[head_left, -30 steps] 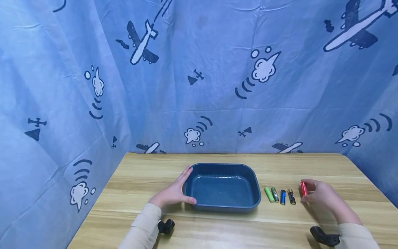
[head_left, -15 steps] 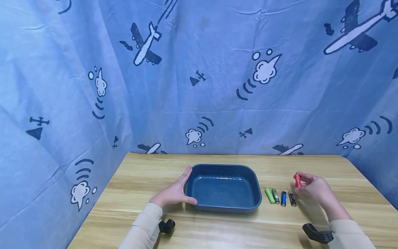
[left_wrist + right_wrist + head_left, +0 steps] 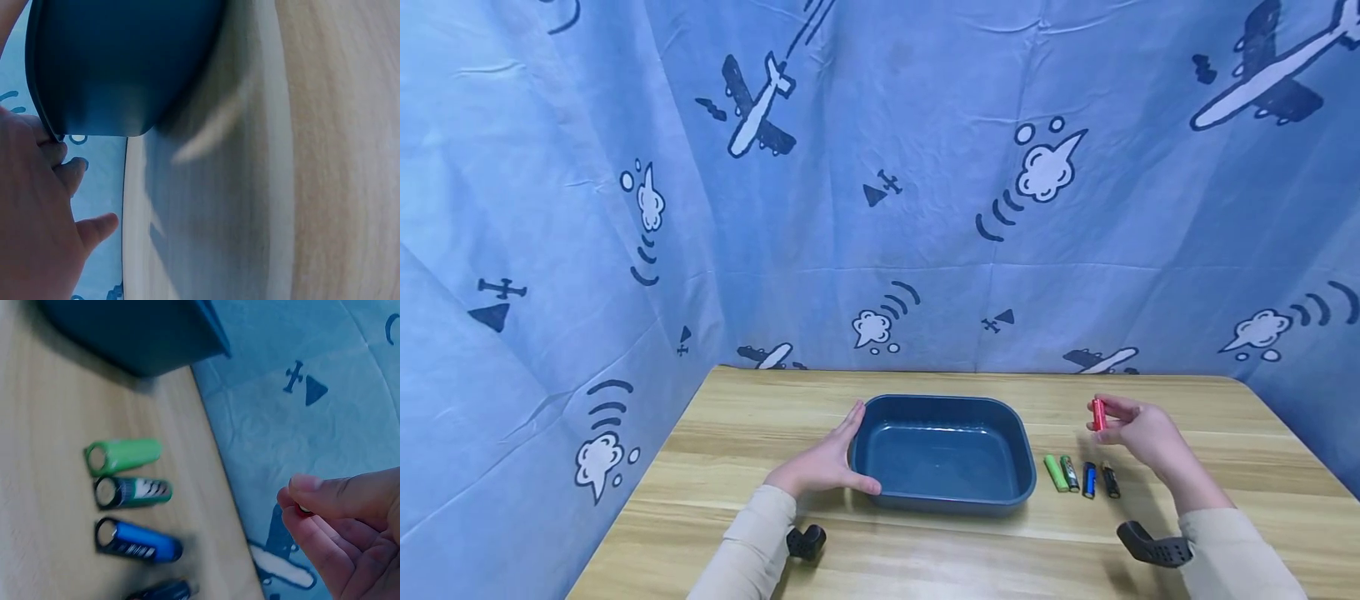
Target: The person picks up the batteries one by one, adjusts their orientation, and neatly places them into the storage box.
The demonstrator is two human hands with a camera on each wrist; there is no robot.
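Observation:
In the head view my right hand [image 3: 1142,429] pinches a red battery [image 3: 1099,415] between thumb and fingers, raised above the table. Only a sliver of that battery's end shows in the right wrist view. My left hand [image 3: 823,467] rests against the left end of a dark blue rectangular basin [image 3: 951,503], thumb near the front corner and outstretched fingers at the back corner. Nothing lies inside the basin. Right of it lie a light green battery [image 3: 1056,473], a dark green one with a patterned label [image 3: 134,491], a blue one [image 3: 140,540] and a black one [image 3: 1111,480].
The wooden table [image 3: 925,558] ends at a blue curtain [image 3: 925,208] printed with planes and clouds. Black wrist mounts [image 3: 1153,546] stick out from both sleeves. The basin walls rise above the tabletop beside the row of batteries.
My right hand has lifted the red battery from the right end of the row and carried it left and away from me. The left hand has kept its place at the basin.

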